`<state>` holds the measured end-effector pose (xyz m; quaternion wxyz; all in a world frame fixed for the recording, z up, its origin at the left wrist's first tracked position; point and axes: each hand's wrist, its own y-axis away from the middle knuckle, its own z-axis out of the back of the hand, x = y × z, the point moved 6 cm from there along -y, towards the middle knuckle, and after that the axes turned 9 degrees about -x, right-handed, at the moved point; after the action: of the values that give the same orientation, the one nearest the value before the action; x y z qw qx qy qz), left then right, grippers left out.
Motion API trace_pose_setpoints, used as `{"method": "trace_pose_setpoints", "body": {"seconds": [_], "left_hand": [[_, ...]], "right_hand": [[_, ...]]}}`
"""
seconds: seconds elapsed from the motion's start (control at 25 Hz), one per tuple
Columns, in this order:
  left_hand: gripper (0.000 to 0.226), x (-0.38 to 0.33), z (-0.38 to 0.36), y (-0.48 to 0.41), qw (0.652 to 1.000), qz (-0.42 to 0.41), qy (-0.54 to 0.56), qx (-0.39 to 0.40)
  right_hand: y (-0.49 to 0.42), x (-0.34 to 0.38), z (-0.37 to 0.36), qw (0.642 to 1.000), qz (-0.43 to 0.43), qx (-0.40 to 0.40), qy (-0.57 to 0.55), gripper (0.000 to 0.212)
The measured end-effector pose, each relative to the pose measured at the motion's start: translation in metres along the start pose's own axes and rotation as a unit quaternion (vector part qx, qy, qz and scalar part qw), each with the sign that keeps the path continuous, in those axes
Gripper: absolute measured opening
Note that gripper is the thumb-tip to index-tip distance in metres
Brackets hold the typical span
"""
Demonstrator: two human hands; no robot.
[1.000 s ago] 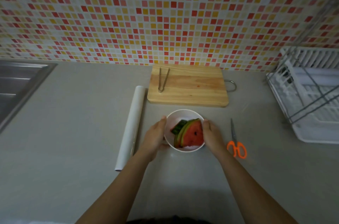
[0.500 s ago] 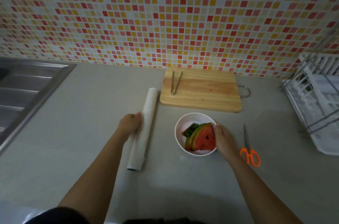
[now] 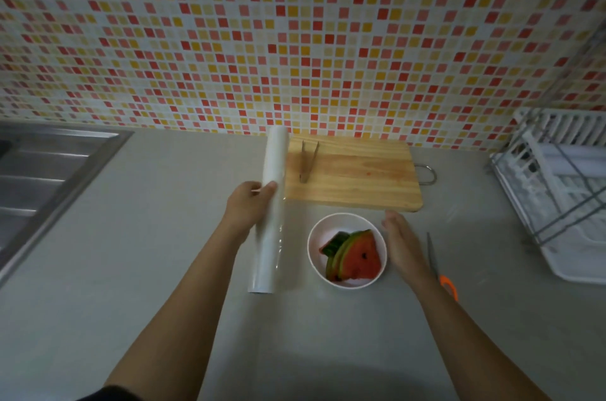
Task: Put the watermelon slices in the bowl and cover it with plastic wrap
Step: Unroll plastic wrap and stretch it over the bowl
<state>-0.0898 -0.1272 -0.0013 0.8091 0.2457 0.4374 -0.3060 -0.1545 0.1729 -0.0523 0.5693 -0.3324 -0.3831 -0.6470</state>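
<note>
A white bowl [image 3: 347,220] stands on the grey counter and holds watermelon slices [image 3: 355,258] with red flesh and green rind. Left of the bowl, my left hand [image 3: 246,208] grips the white roll of plastic wrap [image 3: 271,210] around its middle; the roll is lifted, its far end pointing toward the wall. My right hand [image 3: 401,243] hovers flat beside the bowl's right rim, fingers extended, holding nothing.
A wooden cutting board [image 3: 357,174] with metal tongs [image 3: 308,161] lies behind the bowl. Orange-handled scissors [image 3: 441,269] lie right of my right hand. A white dish rack [image 3: 557,190] stands at the far right, a steel sink [image 3: 42,177] at the left.
My left hand left the bowl, took hold of the plastic wrap roll and lifted it off the counter. My right hand let go of the bowl's rim and opened flat.
</note>
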Motion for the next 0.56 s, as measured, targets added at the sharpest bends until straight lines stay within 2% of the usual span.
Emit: {"method": "trace_pose_setpoints", "body": {"seconds": [0.12,0.24,0.44,0.56], "left_hand": [[0.029,-0.067,-0.011,0.029,0.986,-0.082,0.14,0.019],[0.032,-0.114,-0.022,0.057,0.967,-0.117,0.223,0.035],[0.025,-0.153,-0.026,0.08,0.945,-0.144,0.286,0.072],[0.023,-0.164,-0.027,0.09,0.933,-0.148,0.319,0.082]], "right_hand": [[-0.002,0.06,0.012,0.991,0.089,-0.054,-0.089,0.028],[-0.001,0.122,0.032,0.971,0.17,-0.066,-0.158,0.018],[0.002,0.185,0.067,0.943,0.223,-0.047,-0.242,0.014],[0.005,0.216,0.08,0.937,0.247,-0.029,-0.246,0.01]]}}
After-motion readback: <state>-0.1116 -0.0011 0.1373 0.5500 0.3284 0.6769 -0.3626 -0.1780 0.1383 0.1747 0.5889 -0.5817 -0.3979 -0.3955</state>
